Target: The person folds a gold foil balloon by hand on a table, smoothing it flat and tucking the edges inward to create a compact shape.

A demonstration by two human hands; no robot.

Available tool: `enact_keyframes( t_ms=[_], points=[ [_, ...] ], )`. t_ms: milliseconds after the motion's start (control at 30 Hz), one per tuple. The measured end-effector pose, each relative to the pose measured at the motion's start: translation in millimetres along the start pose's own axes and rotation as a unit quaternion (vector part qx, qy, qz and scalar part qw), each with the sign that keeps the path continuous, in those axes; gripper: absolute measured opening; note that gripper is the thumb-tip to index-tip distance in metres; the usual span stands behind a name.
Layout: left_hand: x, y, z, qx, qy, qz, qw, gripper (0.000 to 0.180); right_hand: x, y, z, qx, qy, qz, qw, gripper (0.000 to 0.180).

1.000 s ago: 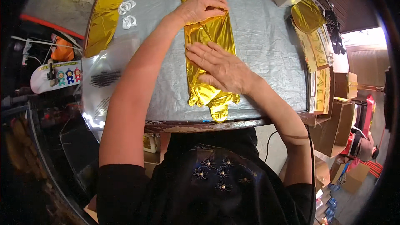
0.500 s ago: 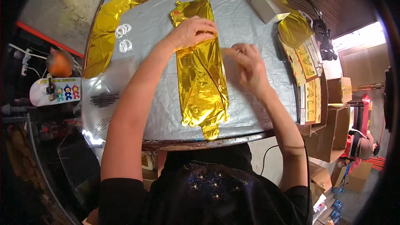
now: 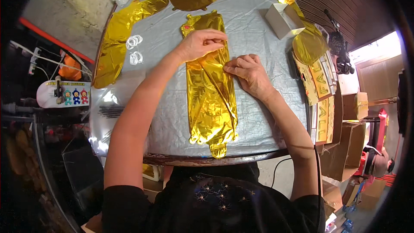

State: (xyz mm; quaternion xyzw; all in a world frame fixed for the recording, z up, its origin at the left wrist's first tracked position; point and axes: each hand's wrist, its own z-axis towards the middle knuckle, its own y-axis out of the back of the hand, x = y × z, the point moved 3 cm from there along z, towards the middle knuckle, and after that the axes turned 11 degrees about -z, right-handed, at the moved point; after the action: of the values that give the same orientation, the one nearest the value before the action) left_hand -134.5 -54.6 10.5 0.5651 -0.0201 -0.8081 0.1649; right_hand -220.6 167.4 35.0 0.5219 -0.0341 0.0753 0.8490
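Silver-grey sheeting [image 3: 166,125] with many small wrinkles covers the table, and its near edge curves in front of the person's dark clothing. On this sheeting, at the middle of the table, lies a long gold foil piece [image 3: 210,114], flat and shiny. Its long axis runs from the far side toward the person's body, with the far end leaning slightly to the left. At the near end a narrow tab [image 3: 218,150] points to the person and comes close to the table edge; small rounded lobes stand at both sides of it. At the far left corner one red spot [image 3: 186,27] is visible. One slanting fold goes from the middle of the foil down to its right long side.

The left hand [image 3: 200,44] is over the upper part of the foil, with fingers bent and thumb near the fingertips; I cannot tell whether some foil is pinched there. The right hand [image 3: 249,75] is at the right long edge, a little nearer to the body, with its fingertips drawn together and pointing left. Whether the edge is caught between them, I cannot say surely.

To the left lie two white cord coils [image 3: 135,49], and to the right, farther away, a white open box [image 3: 284,20].
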Motion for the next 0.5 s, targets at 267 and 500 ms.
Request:
enact_keyframes(
  t_ms=[267,500],
  points=[
    [-80,36,-78,0.061,-0.068,0.275,0.957,0.035,-2,-2,0,-0.012,0.013,-0.009,1.0,0.025],
    [-122,2,-120,0.22,-0.086,0.39,0.89,0.049,-4,-1,-5,-0.015,0.002,-0.004,1.0,0.027]
  ],
)
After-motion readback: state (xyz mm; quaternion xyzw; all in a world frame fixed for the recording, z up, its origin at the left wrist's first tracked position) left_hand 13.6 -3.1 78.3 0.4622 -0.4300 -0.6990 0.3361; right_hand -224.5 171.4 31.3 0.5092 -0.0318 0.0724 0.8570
